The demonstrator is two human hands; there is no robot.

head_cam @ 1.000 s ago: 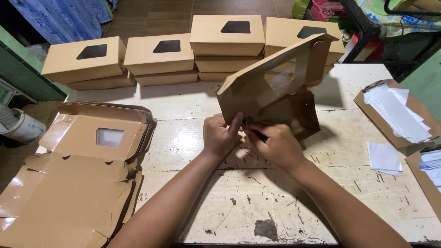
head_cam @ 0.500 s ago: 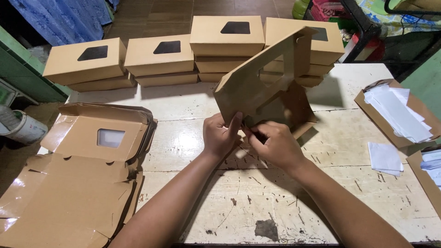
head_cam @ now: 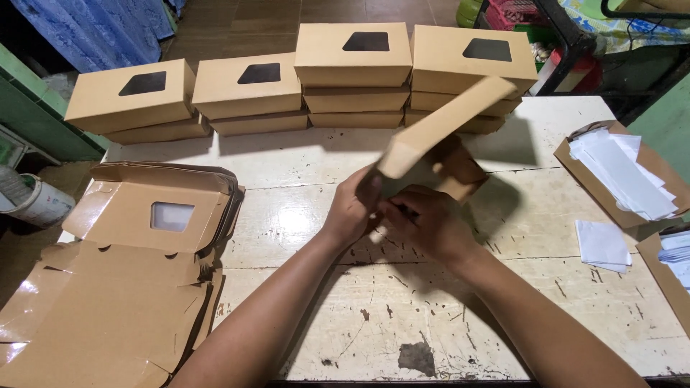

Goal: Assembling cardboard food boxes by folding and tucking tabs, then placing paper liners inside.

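**Hands on a half-folded box**

Here, both hands close on a kraft cardboard box (head_cam: 438, 136) held just above the table (head_cam: 302, 187): the left hand (head_cam: 352, 212) pinches its near corner, the right hand (head_cam: 428, 226) grips its lower edge. The board looks light, stiff along the panels and bendable at the creases; edges and corners seem the safest hold. Finished window boxes (head_cam: 352, 57) line the far side, flat blanks (head_cam: 144, 287) lie at left.

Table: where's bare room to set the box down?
Bare tabletop between the forearms, and a strip between the stacked boxes and both hands. Crowded: flat blanks on the left, paper trays on the right.
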